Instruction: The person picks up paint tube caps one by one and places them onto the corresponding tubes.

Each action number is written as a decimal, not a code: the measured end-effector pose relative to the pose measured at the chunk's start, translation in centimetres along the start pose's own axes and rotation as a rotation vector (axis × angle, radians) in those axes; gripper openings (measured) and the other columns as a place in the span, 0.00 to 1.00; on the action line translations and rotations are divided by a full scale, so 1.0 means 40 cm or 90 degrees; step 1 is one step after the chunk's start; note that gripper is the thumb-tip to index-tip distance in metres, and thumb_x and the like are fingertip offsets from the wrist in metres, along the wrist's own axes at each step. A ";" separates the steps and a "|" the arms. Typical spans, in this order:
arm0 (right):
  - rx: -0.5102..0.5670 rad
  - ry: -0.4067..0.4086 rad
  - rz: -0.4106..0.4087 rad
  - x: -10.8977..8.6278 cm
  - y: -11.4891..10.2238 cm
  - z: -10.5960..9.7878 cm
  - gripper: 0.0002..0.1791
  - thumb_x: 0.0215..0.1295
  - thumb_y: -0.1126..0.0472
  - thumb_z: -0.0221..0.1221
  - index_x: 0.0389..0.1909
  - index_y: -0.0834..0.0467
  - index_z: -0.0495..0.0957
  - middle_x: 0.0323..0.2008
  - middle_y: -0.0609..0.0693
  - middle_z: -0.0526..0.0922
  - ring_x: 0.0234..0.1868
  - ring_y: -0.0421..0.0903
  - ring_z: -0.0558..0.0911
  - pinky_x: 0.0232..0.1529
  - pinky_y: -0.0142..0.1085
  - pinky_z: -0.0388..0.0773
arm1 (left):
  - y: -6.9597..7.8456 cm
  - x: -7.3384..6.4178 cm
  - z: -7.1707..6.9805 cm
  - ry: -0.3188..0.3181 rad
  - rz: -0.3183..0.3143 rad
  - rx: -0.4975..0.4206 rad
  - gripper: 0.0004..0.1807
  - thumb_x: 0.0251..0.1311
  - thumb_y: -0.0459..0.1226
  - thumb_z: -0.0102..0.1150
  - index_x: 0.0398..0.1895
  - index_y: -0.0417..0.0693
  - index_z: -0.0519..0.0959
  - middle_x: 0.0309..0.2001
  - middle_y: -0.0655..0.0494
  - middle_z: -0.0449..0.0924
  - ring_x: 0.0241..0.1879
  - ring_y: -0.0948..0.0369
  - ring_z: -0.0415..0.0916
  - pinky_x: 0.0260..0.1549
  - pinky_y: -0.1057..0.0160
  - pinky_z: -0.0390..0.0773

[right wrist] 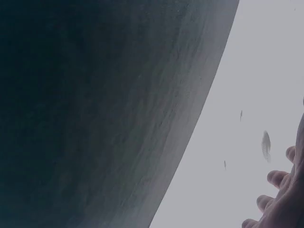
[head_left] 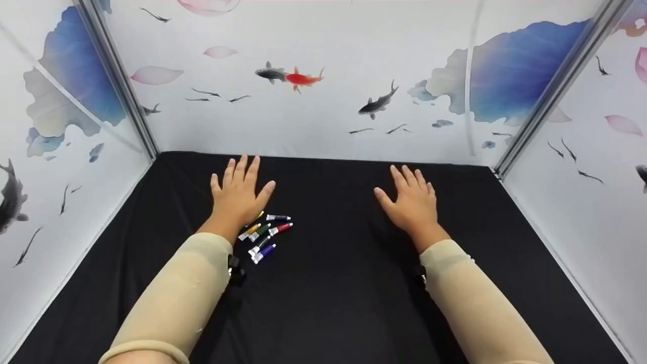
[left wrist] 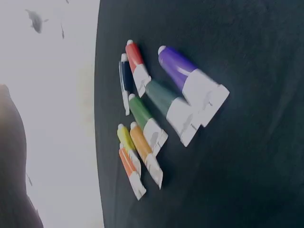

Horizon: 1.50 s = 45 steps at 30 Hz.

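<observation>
My left hand [head_left: 236,196] is held over the black cloth with its fingers spread, and nothing is in it. Several small paint tubes lie in a loose group beside and partly behind that hand and wrist. In the left wrist view they include a purple tube [left wrist: 178,69], a dark teal tube [left wrist: 161,99], a green tube [left wrist: 141,112], a red tube [left wrist: 135,56], a navy tube [left wrist: 126,78], a yellow tube [left wrist: 125,138] and two orange ones. On the right, my right hand [head_left: 412,205] also has spread, straight fingers and holds nothing.
Black cloth [head_left: 328,283] covers the table. White panels printed with fish and lotus leaves enclose it at the back [head_left: 313,121] and both sides. Metal posts [head_left: 551,96] stand at the back corners. Each forearm wears a pale sleeve [head_left: 172,298] with a small wrist camera.
</observation>
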State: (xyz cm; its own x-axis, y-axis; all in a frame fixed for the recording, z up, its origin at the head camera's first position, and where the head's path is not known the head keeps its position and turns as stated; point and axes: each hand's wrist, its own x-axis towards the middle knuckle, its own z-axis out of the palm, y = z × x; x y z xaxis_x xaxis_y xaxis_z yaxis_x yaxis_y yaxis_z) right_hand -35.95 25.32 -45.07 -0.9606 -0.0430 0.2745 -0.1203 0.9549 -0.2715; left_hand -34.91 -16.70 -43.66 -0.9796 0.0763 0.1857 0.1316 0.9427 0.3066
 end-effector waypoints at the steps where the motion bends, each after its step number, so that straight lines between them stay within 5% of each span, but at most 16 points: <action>1: 0.004 0.007 0.001 -0.005 0.001 -0.003 0.49 0.73 0.20 0.42 0.86 0.44 0.55 0.85 0.57 0.60 0.85 0.65 0.56 0.79 0.70 0.54 | 0.004 -0.007 0.001 0.000 0.003 -0.007 0.46 0.75 0.73 0.27 0.89 0.68 0.38 0.90 0.53 0.35 0.89 0.44 0.33 0.79 0.24 0.33; 5: 0.034 0.028 0.014 -0.027 0.003 -0.018 0.49 0.73 0.21 0.45 0.85 0.45 0.59 0.78 0.60 0.69 0.77 0.67 0.68 0.71 0.70 0.66 | 0.020 -0.035 0.003 0.001 0.019 -0.039 0.43 0.77 0.71 0.31 0.89 0.69 0.42 0.89 0.52 0.41 0.88 0.43 0.39 0.79 0.25 0.38; 18: 0.086 0.047 0.015 -0.083 0.029 -0.053 0.48 0.73 0.22 0.48 0.84 0.48 0.61 0.74 0.61 0.74 0.73 0.68 0.72 0.70 0.71 0.67 | 0.051 -0.076 0.013 0.033 0.046 -0.077 0.42 0.78 0.69 0.35 0.89 0.68 0.45 0.89 0.53 0.45 0.86 0.43 0.44 0.78 0.27 0.44; 31: 0.223 0.039 0.105 -0.176 0.120 -0.115 0.47 0.74 0.28 0.56 0.85 0.49 0.59 0.69 0.63 0.77 0.70 0.64 0.76 0.69 0.64 0.71 | 0.077 -0.129 0.047 0.026 0.067 -0.110 0.42 0.78 0.68 0.36 0.89 0.65 0.47 0.88 0.54 0.47 0.87 0.44 0.41 0.78 0.28 0.44; 38: 0.220 0.048 0.108 -0.199 0.139 -0.117 0.46 0.73 0.30 0.58 0.82 0.52 0.64 0.61 0.61 0.79 0.61 0.61 0.79 0.63 0.60 0.74 | 0.095 -0.152 0.053 0.044 0.086 -0.118 0.41 0.79 0.66 0.38 0.88 0.64 0.50 0.86 0.55 0.52 0.86 0.45 0.45 0.78 0.29 0.48; 45: 0.204 0.004 0.111 -0.209 0.169 -0.128 0.45 0.71 0.29 0.60 0.78 0.54 0.70 0.55 0.60 0.82 0.54 0.58 0.81 0.58 0.56 0.77 | 0.092 -0.188 0.047 0.011 0.109 -0.135 0.41 0.79 0.66 0.38 0.88 0.65 0.49 0.85 0.55 0.53 0.85 0.45 0.46 0.76 0.29 0.50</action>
State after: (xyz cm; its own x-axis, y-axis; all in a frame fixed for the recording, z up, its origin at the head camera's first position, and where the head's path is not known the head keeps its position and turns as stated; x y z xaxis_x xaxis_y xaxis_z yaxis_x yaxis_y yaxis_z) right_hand -27.45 33.64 -44.49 -0.9721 0.1149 0.2047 -0.0288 0.8072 -0.5896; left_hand -27.35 -13.19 -45.68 -0.9380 0.2212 0.2667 0.3252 0.8277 0.4574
